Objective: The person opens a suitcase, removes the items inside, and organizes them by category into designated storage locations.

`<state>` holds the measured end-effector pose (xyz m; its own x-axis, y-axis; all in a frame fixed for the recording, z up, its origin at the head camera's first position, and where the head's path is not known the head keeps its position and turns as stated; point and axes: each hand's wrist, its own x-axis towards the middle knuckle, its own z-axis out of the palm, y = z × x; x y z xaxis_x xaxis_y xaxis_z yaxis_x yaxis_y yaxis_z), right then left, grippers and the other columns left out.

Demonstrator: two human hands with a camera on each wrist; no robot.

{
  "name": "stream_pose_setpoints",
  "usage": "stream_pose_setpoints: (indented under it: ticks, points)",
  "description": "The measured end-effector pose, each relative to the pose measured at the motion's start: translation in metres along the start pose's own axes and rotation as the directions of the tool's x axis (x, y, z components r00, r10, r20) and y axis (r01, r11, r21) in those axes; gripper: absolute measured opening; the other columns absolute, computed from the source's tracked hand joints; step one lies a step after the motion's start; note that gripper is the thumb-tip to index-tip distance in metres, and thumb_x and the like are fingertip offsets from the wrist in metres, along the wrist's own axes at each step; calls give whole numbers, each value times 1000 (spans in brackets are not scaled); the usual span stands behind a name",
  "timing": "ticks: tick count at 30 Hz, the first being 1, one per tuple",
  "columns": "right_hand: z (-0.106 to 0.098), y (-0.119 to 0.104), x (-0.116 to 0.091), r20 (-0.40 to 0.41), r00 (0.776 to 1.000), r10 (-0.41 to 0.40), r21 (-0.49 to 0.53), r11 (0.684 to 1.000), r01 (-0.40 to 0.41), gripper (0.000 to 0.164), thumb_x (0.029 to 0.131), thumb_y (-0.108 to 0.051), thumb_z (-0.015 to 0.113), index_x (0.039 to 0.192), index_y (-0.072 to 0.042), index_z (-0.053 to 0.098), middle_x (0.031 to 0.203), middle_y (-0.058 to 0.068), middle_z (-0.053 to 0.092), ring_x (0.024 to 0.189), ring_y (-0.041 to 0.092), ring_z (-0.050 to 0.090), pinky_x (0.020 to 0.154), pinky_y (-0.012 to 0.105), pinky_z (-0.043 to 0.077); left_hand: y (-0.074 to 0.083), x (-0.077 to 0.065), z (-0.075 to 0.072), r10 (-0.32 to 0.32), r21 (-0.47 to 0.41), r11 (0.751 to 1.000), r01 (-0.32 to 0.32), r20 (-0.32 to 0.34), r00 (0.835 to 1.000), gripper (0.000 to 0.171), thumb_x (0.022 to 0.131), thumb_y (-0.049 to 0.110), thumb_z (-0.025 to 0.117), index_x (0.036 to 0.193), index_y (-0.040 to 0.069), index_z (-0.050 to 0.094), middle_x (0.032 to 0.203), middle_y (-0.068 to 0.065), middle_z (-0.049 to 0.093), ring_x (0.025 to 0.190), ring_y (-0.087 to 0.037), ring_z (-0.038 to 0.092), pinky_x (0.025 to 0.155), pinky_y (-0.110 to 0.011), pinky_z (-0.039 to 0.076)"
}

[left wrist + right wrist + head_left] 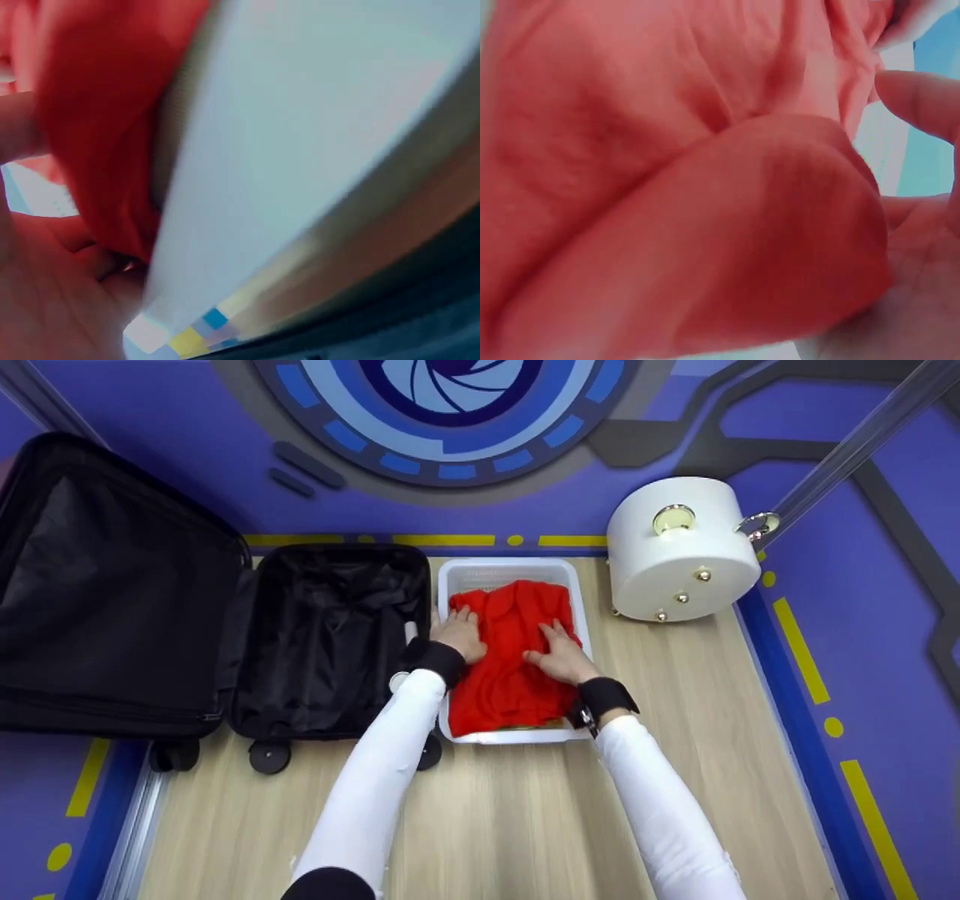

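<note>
A red cloth garment (504, 679) lies bunched in a white plastic basket (517, 738), covering most of its inside. My left hand (460, 636) rests on the garment's left side near the basket's left rim, fingers spread. On the right part of the cloth lies my right hand (564, 658), thumb apart from the fingers. In the left wrist view, the red fabric (112, 127) passes between thumb and fingers, beside a blurred white rim (277, 127). Loose folds of the garment (682, 240) fill the right wrist view and hide some fingertips.
Left of the basket, a black suitcase (330, 637) lies open, its lid (112, 600) leaning at the far left. A white rounded case (679, 555) with gold knobs stands at the back right. The patterned wall (465, 510) rises behind the wooden surface (495, 817).
</note>
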<state>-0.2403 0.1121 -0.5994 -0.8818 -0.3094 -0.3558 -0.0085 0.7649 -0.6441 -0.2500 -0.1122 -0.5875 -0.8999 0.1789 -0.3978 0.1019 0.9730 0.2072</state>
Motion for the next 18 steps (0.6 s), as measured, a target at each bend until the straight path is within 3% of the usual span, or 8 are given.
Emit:
stream_pose_setpoints:
  ticks: [3, 6, 8, 11, 15, 18]
  points:
    - [6, -2, -25, -28, 998, -57, 63, 996, 59, 74, 101, -32, 62, 160, 1, 33, 170, 26, 13, 156, 44, 20, 124, 57, 22, -5, -23, 0, 31, -107, 994, -35, -44, 999, 65, 102, 34, 57, 158, 6, 41, 168, -12, 31, 156, -32, 28, 124, -60, 16]
    - [16, -2, -56, -82, 988, -130, 133, 981, 140, 68, 101, -30, 65, 157, 0, 41, 169, 23, 24, 156, 44, 19, 123, 60, 20, -14, -52, 7, 62, -197, 976, -94, -165, 984, 55, 101, 28, 58, 150, 5, 52, 161, -12, 45, 149, -30, 41, 119, -59, 30]
    - [27, 0, -77, -142, 973, -183, 148, 968, 204, 63, 100, -26, 67, 153, 2, 47, 165, 23, 33, 155, 45, 21, 123, 62, 20, -22, -75, 15, 62, -241, 962, -130, -269, 961, 47, 99, 25, 61, 142, 4, 60, 150, -12, 56, 139, -30, 53, 112, -56, 40]
    - [49, 3, -102, -239, 937, -253, 104, 953, 284, 55, 98, -22, 71, 145, 3, 56, 157, 23, 46, 151, 47, 30, 121, 61, 25, -35, -108, 32, 26, -270, 951, -150, -414, 910, 37, 97, 21, 64, 129, 4, 68, 131, -13, 68, 120, -34, 65, 98, -53, 51]
    - [85, 8, -119, -313, 889, -335, -46, 940, 338, 47, 96, -23, 73, 136, 1, 66, 146, 20, 59, 141, 44, 48, 117, 61, 32, -51, -141, 64, -59, -293, 949, -112, -518, 853, 29, 95, 18, 67, 120, 4, 72, 118, -14, 71, 109, -37, 68, 94, -53, 50]
    - [111, 10, -122, -330, 872, -362, -192, 930, 313, 45, 97, -34, 71, 131, -5, 71, 136, 14, 66, 132, 39, 55, 117, 64, 26, -56, -152, 95, -119, -310, 948, -67, -543, 831, 26, 96, 20, 66, 117, 4, 73, 116, -14, 72, 107, -38, 67, 97, -55, 46]
